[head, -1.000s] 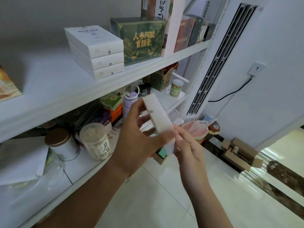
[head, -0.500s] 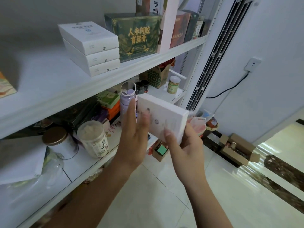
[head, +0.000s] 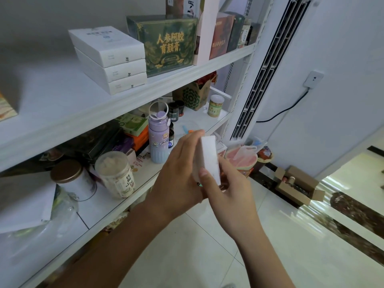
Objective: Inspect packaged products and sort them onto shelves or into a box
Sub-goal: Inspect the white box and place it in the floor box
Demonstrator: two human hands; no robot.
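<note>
Head view: a flat white rectangular cardboard box [head: 209, 159] is held edge-on before the lower white shelf [head: 93, 213], the right hand [head: 228, 196] gripping its lower end and the left hand [head: 178, 173] seemingly flat against its side. Inspection looks underway; next comes choosing a spot, likely by the stacked white boxes [head: 110, 59]

The green box [head: 166, 44] on the upper shelf [head: 62, 113] carries gold characters in two rows on its front: 人参阿胶 above 育颜膏. Beside it, each of the three stacked white boxes [head: 112, 61] shows a small 年 on its near side; their other print is too fine to read. The clear jar [head: 117, 175] on the lower shelf [head: 108, 204] bears vertical characters including 铁 and 山.
</note>
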